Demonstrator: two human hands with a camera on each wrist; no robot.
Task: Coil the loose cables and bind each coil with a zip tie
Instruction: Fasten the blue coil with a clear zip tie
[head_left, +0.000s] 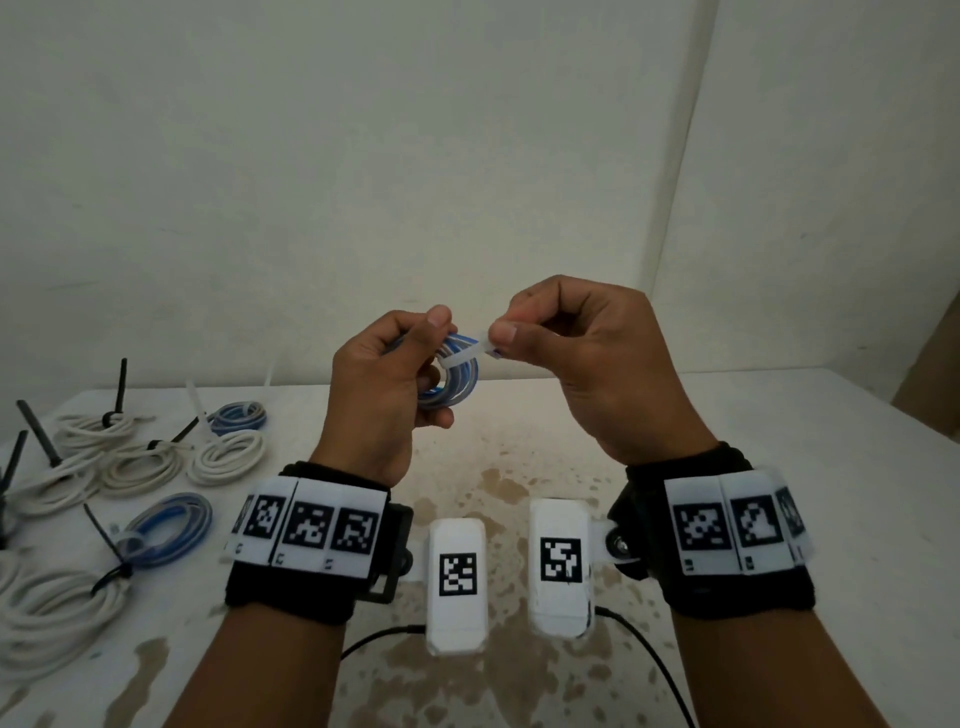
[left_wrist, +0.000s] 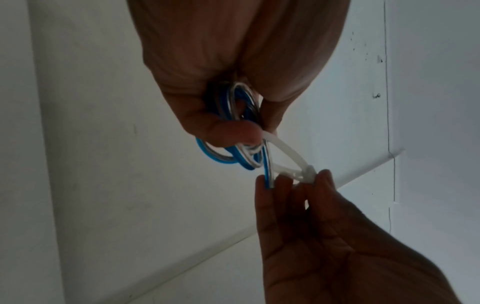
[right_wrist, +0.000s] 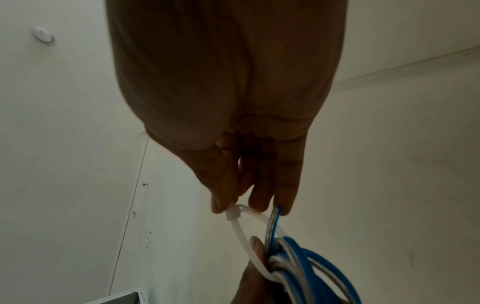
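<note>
While left hand (head_left: 382, 384) holds coil (head_left: 457, 382), tie (head_left: 465, 358) encircles it.

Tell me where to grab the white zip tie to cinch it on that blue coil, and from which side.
Grip the free tail of the white zip tie past its head, coming from the right hand side. The loop is still slack, and the left hand already steadies the blue coil.

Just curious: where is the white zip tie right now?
In the head view it's mid-air at centre, looped around the blue cable coil in the left hand; the right hand pinches the zip tie.
</note>
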